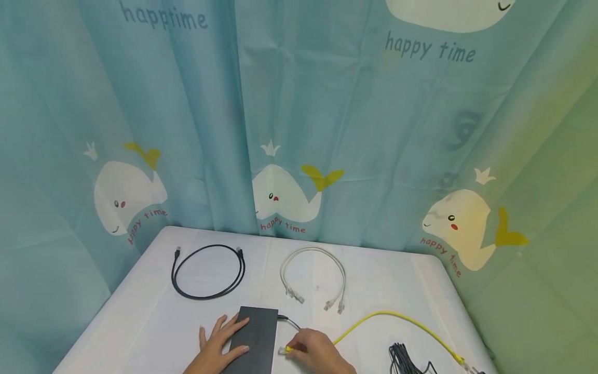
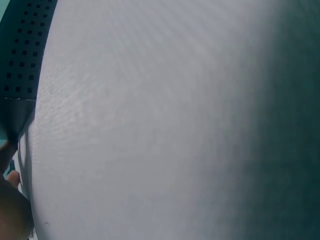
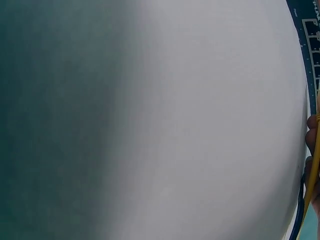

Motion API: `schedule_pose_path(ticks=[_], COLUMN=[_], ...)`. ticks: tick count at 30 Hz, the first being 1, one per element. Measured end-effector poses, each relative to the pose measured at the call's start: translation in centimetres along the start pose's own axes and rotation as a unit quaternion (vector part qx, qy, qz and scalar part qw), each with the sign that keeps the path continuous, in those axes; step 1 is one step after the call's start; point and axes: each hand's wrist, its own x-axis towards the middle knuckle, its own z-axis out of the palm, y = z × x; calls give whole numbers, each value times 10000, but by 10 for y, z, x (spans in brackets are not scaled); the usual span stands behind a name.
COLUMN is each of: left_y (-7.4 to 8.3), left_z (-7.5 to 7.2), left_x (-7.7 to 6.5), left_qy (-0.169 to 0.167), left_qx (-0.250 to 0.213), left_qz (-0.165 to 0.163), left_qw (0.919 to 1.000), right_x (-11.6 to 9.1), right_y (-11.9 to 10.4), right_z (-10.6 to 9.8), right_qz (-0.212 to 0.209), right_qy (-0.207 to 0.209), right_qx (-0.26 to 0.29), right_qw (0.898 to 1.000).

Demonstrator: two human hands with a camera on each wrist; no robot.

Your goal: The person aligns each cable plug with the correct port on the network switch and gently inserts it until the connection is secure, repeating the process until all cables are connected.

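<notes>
A flat dark network switch [image 1: 254, 332] lies at the near middle of the table, its row of ports [image 3: 313, 55] facing my right hand. My left hand [image 1: 219, 345] rests spread over its left edge, index finger and thumb on the top. Vent holes [image 2: 22, 60] show on its side in the left wrist view. To the right of the switch, my right hand [image 1: 315, 350] pinches the plug end of a yellow Ethernet cable [image 1: 388, 314], the clear plug [image 1: 282, 350] pointing at the switch. A thin black cord [image 1: 287, 318] is plugged in near the switch's far right corner.
A coiled black Ethernet cable [image 1: 205, 297] lies at the back left and a grey-white one [image 1: 343, 272] at the back middle. A bundled black cord [image 1: 402, 358] is at the near right. The yellow cable's other end reaches the table's [image 1: 140, 322] right side. Curtains hang behind.
</notes>
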Motion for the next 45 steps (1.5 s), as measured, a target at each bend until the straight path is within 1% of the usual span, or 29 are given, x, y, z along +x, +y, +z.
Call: schedule_pose_path(ticks=[5,8,11,14,15,19,21,29,39,43,45], left_y=[-2,-1,0,0,0,0,-1,1,2,2,3], left_z=[1,1,1,0,0,1,1,-1,-1,-2,-2], left_x=[0,0,0,-1,-2,-2,-2,-1,0,0,0], left_qy=[-52,-52,-45,-64,-67,-87,-94,-110,-110,-109,-99], left_qx=[-64,-33,-28,-56,-64,-55,-59,10,-41,-51,-36], left_qz=[-44,-56,-56,-93,-107,-146,-142,-161,-164,-173,-174], left_qw=[10000,10000,10000,9999,9999,9998,9998,9998,9998,9998,9998], right_x=[1,2,2,2,2,2,2,4,6,5,4], right_y=[-3,-3,-1,-1,-1,-5,-7,-11,-10,-9,-9], right_z=[3,3,5,7,7,7,6,5,4,4,5], right_qz=[-47,-270,-605,-721,-705,-348,-256,-581,-711,-804,-751], right_qy=[-87,-85,4,57,39,-156,-241,-232,-86,-104,-155], right_qx=[-144,-299,-477,-538,-562,-452,-439,-836,-876,-887,-809], right_qw=[9998,9992,9970,9959,9959,9982,9984,9945,9936,9928,9938])
